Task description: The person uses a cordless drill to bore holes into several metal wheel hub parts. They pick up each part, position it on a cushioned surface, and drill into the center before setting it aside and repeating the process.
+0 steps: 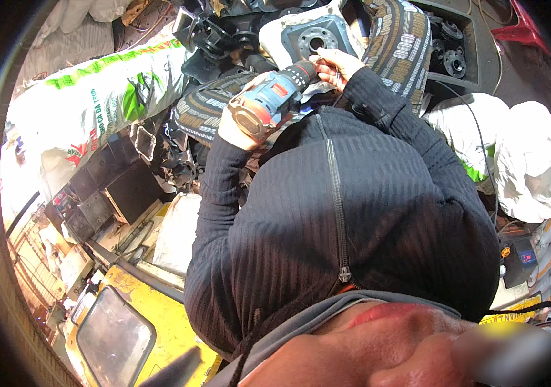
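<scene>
Upper centre of the frame, the left hand (240, 126) grips a blue cordless drill (269, 103) — fingers clenched round its handle. Just right, the right hand (335, 64) pinches the drill's chuck (302, 74), below a grey metal plate (317, 37) — its round hole showing.

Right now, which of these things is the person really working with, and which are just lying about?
In use:
- drill, held in the left hand
- drill's tip, pinched by the right hand
- grey metal plate, just beyond the tip

Lying about:
- white sack
- black boxes
- black hubs
- yellow machine
</scene>
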`<state>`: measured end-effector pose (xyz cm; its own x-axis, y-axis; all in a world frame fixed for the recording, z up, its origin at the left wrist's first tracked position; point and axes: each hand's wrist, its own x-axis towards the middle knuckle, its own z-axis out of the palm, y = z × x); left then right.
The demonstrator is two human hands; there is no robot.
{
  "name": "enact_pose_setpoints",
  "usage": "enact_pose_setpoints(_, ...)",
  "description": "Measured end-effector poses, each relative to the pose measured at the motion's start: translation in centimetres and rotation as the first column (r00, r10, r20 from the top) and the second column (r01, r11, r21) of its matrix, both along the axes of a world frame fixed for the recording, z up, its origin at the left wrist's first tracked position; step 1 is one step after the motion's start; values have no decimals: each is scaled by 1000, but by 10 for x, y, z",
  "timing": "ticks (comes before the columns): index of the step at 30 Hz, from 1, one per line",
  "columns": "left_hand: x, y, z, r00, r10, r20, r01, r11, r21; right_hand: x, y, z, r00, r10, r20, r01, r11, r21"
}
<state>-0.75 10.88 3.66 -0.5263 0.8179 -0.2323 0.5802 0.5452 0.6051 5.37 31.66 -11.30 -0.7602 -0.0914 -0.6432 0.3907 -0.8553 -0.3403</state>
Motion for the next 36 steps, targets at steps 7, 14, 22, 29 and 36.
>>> enact_pose_setpoints(7, 2, 2, -12, 993, 111, 46, -114, 990, 82, -1, -6, -4, 995, -88, -47, 87, 996, -26)
enact_pose_setpoints(14, -10, 1, -24, 983, 181, 8, -181, 978, 108, 3, 3, -51, 969, -77, 234, 95, 994, -63)
enact_pose_setpoints(22, -76, 8, -94, 944, 246, 220, -272, 957, 96, -15, -6, -139, 912, -325, 249, 30, 659, 751)
enact_pose_setpoints(29, -85, 36, -91, 959, 193, 206, -197, 980, -3, -30, 2, -127, 973, -132, 188, -61, 640, 766)
enact_pose_setpoints(36, -96, 36, -75, 992, 117, 38, -120, 988, 93, -28, 5, -90, 990, -136, -23, 92, 522, 848)
